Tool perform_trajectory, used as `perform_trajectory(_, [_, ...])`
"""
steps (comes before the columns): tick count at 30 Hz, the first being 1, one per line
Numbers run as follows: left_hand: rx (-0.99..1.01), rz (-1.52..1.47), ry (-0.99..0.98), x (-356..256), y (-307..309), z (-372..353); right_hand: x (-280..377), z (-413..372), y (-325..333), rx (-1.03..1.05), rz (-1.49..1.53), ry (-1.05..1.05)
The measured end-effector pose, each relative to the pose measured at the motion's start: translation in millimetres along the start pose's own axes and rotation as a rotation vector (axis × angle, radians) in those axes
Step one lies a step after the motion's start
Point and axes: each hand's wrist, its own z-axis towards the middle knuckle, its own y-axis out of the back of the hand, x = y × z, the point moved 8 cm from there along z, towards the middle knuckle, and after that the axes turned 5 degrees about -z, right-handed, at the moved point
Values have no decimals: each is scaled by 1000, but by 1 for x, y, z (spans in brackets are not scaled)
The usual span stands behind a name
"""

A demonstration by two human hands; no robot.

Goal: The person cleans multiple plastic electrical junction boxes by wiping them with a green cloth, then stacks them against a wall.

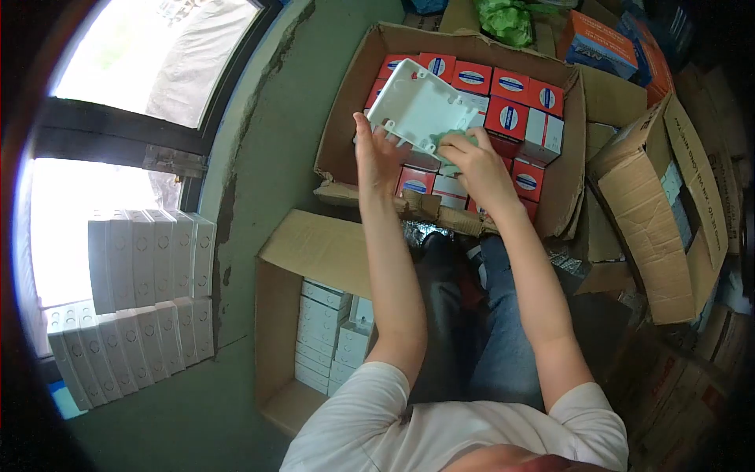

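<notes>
A white plastic junction box [425,102], hollow side up and tilted, is held over the open carton in front of me. My left hand [379,157] grips its near left side, the thumb pointing up and the other fingers partly hidden behind the box. My right hand [478,161] pinches a light green cloth [452,145] against the box's near right corner. Below both hands, the cardboard carton [570,189] holds several red-and-white small boxes [511,118] with blue oval labels.
Stacked white boxes [153,259] stand on the windowsill at left. Another open carton [275,338] by my left arm holds more white boxes [318,330]. An open cardboard box [645,220] tilts at right. A green plastic bag [506,22] and an orange-blue box [602,43] lie behind.
</notes>
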Motion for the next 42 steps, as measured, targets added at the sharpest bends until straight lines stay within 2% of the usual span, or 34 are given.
perform_trajectory(3, [-110,501,-68,-17,14,-5,-9,-6,-4,75,-14,-40])
perform_trajectory(5, [-40,641,-42,-21,-1,-11,-19,-9,-9,124,18,-87])
perform_trajectory(7, [11,694,-42,-19,-12,-16,-34,-15,-12,166,86,-150])
perform_trajectory(10, [20,717,-158,-1,-20,-9,-42,-21,-15,153,88,-210])
perform_trajectory(11, [-9,778,-228,1,-26,-9,-46,-22,-21,196,124,-244])
perform_trajectory(12, [-54,847,-195,7,-26,-9,-49,-22,-27,241,161,-278])
perform_trajectory(14, [-85,950,-371,12,-28,-8,-56,-24,-33,263,290,-359])
perform_trajectory(16, [-97,961,-539,10,-33,-10,-58,-20,-29,209,473,-448])
perform_trajectory(17, [-104,964,-624,8,-35,-13,-63,-21,-31,215,473,-475])
perform_trajectory(20, [-1,984,-732,13,-38,-15,-79,-20,-30,193,519,-581])
perform_trajectory(22, [19,995,-713,16,-45,-20,-86,-19,-21,125,613,-685])
perform_trajectory(26, [15,985,-645,24,-58,-19,-84,-13,-2,-50,450,-516])
perform_trajectory(29, [103,1172,-864,28,-83,-31,-61,-4,2,-134,385,-437])
perform_trajectory(30, [78,1165,-663,33,-81,-31,-54,-4,3,-159,367,-411])
perform_trajectory(32, [5,1110,-840,32,-61,-23,-52,-6,-3,-157,517,-427])
perform_trajectory(34, [-75,842,-646,24,-43,-17,-36,-1,9,-209,655,-358])
perform_trajectory(35, [-109,775,-632,20,-38,-17,-34,-5,8,-37,447,-441])
perform_trajectory(36, [-144,706,-617,18,-34,-18,-34,-4,7,-26,316,-430])
perform_trajectory(38, [-119,875,-793,14,-48,-31,-33,-3,-3,-3,59,-412])
perform_trajectory(39, [-103,960,-884,14,-55,-35,-27,1,3,-65,0,-405])
perform_trajectory(42, [-108,870,-801,23,-47,-24,-22,3,7,-79,187,-487])
